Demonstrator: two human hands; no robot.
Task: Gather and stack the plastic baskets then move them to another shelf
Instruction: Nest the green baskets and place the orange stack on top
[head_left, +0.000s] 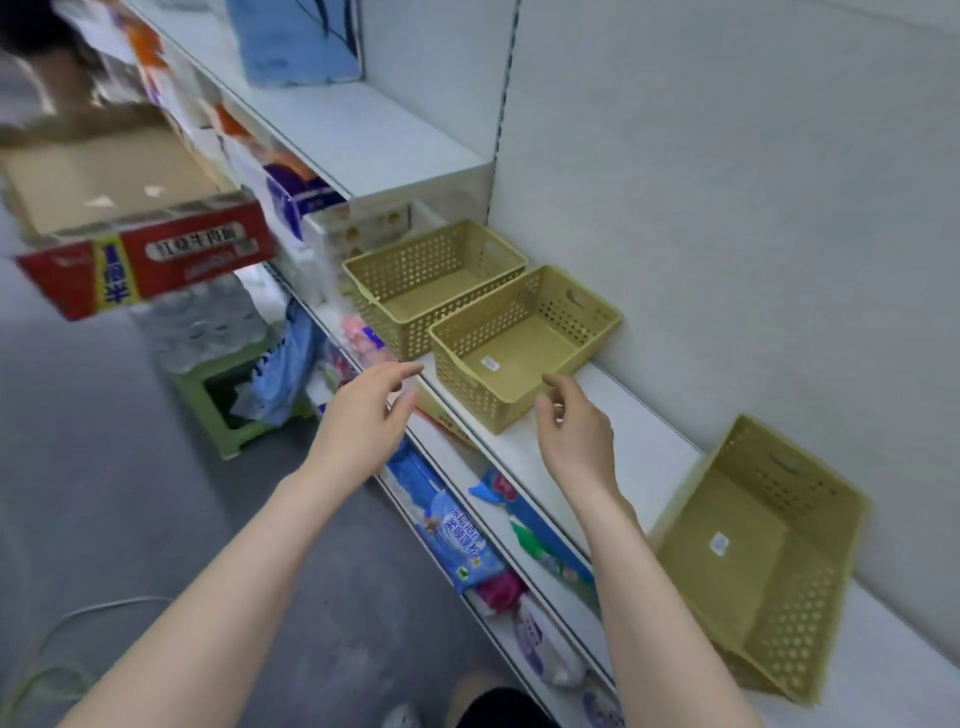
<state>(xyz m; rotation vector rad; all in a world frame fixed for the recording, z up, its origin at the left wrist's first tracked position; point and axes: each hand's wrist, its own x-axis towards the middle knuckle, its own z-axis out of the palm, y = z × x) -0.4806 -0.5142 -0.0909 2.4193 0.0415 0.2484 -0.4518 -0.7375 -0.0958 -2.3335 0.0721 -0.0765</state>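
Both my hands reach toward the middle basket, fingers loosely spread, holding nothing.

My right hand (574, 434) hovers at the near corner of the middle basket (524, 345); whether a fingertip touches its rim I cannot tell. My left hand (363, 415) hangs off the shelf edge, fingers curled and apart. The far basket (434, 283) sits just behind the middle one, seemingly touching; the near basket (763, 561) stands well apart, tilted toward the wall. All three are olive-yellow perforated plastic, rectangular, with slot handles and small labels too blurred to read. They rest on a white metal shelf (613, 415) against a pale wall. Packets below are half hidden; a red carton (150, 254) at left is smeared by motion.
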